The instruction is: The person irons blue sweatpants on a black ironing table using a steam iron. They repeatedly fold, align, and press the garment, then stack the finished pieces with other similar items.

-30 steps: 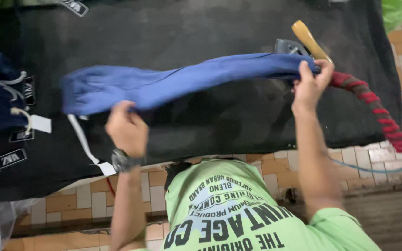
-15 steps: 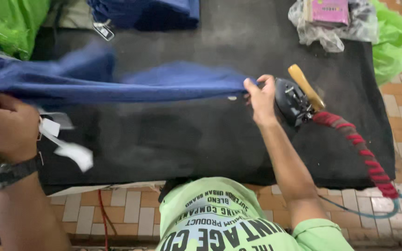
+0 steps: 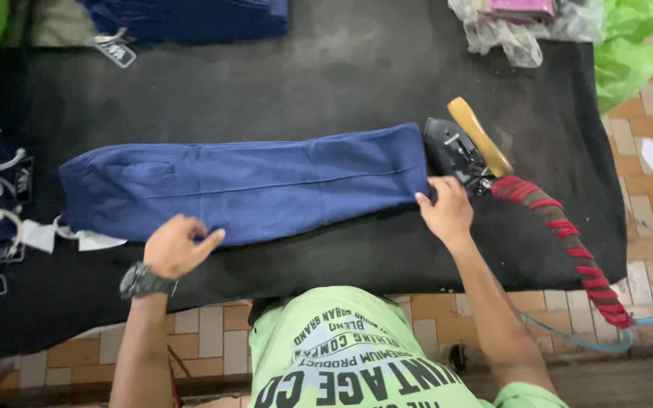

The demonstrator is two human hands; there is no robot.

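Blue garment (image 3: 251, 185) lies flat on the black table (image 3: 341, 83), both hands' fingers released, pressing its near edge.

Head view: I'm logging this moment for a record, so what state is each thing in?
Blue garment: folded long, lying flat on the dark pad.
Iron: resting on the pad at the garment's right end.
Left hand: on the garment's near edge.
Right hand: at its right corner.
Blue stack: folded, far edge.

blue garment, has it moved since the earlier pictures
Yes. The blue garment was held up stretched between both hands; now it lies flat on the black table cover, beside the iron.
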